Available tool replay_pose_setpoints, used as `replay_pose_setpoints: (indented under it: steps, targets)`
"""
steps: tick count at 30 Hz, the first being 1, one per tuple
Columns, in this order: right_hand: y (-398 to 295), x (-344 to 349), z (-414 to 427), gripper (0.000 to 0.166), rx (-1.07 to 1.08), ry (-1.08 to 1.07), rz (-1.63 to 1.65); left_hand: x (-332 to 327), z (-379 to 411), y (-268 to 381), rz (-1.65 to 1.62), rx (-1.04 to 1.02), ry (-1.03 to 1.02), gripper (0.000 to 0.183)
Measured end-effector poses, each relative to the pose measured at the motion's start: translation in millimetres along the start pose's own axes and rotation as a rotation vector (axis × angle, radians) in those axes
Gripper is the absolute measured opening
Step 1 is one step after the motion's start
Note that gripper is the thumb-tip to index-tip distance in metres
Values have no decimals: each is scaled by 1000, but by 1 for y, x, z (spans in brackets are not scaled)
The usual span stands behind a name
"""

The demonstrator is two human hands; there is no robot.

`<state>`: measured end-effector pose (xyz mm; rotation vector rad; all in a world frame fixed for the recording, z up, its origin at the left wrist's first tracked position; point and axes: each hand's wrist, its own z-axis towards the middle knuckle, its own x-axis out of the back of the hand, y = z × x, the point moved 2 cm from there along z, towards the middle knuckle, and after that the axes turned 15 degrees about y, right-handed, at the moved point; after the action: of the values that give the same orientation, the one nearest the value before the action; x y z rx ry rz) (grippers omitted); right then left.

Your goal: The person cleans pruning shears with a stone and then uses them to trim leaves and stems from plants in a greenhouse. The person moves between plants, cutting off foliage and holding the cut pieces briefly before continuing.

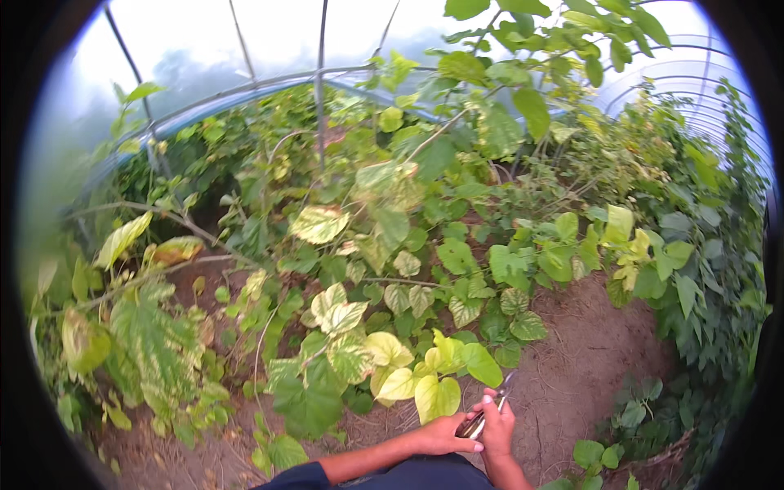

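Note:
A hand tool (476, 424), which looks like a pair of pruning shears, is held close in front of my body. Its curved metal tip (508, 381) points up and away to the right. My right hand (498, 432) is wrapped around the handles, thumb on top. From the left side my left hand (442, 433) also closes around the lower end of the tool. Just beyond my hands hang yellow heart-shaped leaves (437, 397), apart from the tip. My fingers hide part of the handles, so their exact shape cannot be made out.
Vines with green and yellowing leaves (343, 318) fill the space ahead. Bare soil (576, 349) runs to the right, bordered by dense dark foliage (704, 294). A leafy branch (435, 135) leans overhead. Metal hoops and a post (320, 92) carry the plastic greenhouse cover (202, 37).

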<state>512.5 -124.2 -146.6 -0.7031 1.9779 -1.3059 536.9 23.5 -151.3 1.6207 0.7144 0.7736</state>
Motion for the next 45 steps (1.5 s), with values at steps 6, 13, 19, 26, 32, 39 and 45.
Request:
replay_pose_setpoints:
  steps: [6,13,19,26,32,39,45]
  targets:
    - [19,-21,39,54,1,-221,-139,15,25,-12,-182,137,171,61]
    - [37,-8,120,50,-131,-385,-10,9,71,-13,-37,134,218,69]
    - [-105,8,192,42,-166,-557,161,-3,115,-21,-335,198,637,40]
    - [-239,6,276,47,-225,-853,313,-47,155,-5,-340,260,878,23]
    - [-324,-67,325,44,-185,-1104,392,-68,154,-5,-314,350,894,18]
    - [-405,-193,368,35,-69,-1189,332,-45,150,-42,-409,351,960,22]
    - [-476,-274,394,24,100,-1060,209,-24,178,2,-549,278,987,23]
